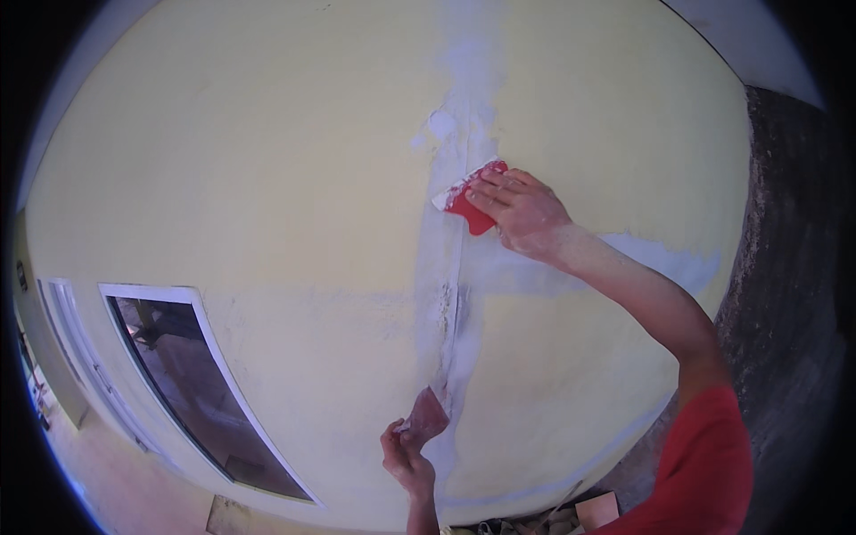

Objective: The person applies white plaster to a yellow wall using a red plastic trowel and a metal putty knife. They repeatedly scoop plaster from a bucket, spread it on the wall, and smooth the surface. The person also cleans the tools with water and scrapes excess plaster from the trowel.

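Holding red scraper (pixel 475 216), wall (pixel 267 178) ahead, window (pixel 183 374) left

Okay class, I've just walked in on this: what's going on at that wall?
A person's right grip holds a red spreader, white paste along its edge, at the upright pale band on the yellowish wall. Lower down, the left grip holds a reddish-brown spreader near the same band; whether it touches the wall is unclear. A dark, white-framed window is to the left.

The patched wall (pixel 357 223) and framed window (pixel 196 383) suggest a building under repair.
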The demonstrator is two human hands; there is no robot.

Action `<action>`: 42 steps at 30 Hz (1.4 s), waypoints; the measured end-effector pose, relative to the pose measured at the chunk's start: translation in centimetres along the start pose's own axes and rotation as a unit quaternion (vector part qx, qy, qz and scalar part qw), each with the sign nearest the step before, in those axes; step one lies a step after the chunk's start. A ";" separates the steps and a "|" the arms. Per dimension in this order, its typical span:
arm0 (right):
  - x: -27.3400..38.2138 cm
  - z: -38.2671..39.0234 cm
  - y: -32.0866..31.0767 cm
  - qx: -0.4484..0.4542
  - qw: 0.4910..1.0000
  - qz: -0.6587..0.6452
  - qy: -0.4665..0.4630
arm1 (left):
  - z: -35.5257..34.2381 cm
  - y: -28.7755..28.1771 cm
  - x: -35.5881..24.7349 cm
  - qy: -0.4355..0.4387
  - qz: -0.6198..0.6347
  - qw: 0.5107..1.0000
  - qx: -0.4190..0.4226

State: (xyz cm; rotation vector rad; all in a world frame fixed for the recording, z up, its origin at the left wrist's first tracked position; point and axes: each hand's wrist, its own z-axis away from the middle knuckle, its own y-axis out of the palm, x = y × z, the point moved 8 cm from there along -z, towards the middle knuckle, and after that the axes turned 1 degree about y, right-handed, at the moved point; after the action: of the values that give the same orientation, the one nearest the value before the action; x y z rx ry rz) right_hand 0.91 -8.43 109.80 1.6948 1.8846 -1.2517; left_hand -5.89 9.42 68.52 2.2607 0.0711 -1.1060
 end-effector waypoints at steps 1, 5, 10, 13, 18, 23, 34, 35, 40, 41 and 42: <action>-0.6 -0.6 -1.7 -0.047 0.998 -0.011 0.028 | -0.1 -0.4 -0.8 -0.007 -0.003 1.000 -0.004; -6.2 -6.0 -5.7 -0.145 0.981 -0.018 0.128 | 0.5 0.2 0.5 -0.032 0.035 0.999 -0.005; 0.4 -6.1 0.5 -0.065 0.994 0.055 0.071 | 1.1 0.1 -0.5 -0.006 -0.012 1.000 -0.006; 5.0 -2.7 0.4 0.004 0.996 -0.056 0.068 | 2.0 -1.9 -1.2 -0.024 -0.004 0.999 -0.030; -2.9 -4.7 -5.3 -0.161 0.983 0.016 0.087 | 3.1 -2.1 -1.6 -0.027 0.013 0.999 -0.041; -1.6 -5.3 1.1 -0.099 0.986 0.109 0.074 | 2.9 -0.5 -0.6 -0.026 0.014 1.000 0.007; -9.4 -8.5 -5.9 -0.186 0.971 -0.018 0.152 | 3.5 -0.1 -0.8 -0.049 0.030 0.998 -0.013; -9.1 -8.4 -4.1 -0.166 0.977 0.003 0.136 | 3.6 0.4 -0.7 -0.045 0.021 0.999 -0.002; 7.5 -1.4 5.1 -0.099 0.995 -0.033 -0.004 | 3.4 -2.7 0.1 -0.020 -0.017 0.999 -0.029; 10.4 1.9 6.4 -0.086 0.995 -0.014 -0.050 | 4.2 -2.8 0.1 -0.032 0.005 0.999 -0.032; 12.9 4.7 6.3 -0.078 0.994 -0.016 -0.072 | 4.5 -3.1 -0.2 -0.038 0.023 0.998 -0.036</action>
State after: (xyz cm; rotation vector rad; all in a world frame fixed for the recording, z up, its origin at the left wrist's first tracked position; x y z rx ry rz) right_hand 2.02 -4.25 95.32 1.4602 1.8777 -1.1711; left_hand -10.10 9.55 65.06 2.1433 0.0270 -1.1458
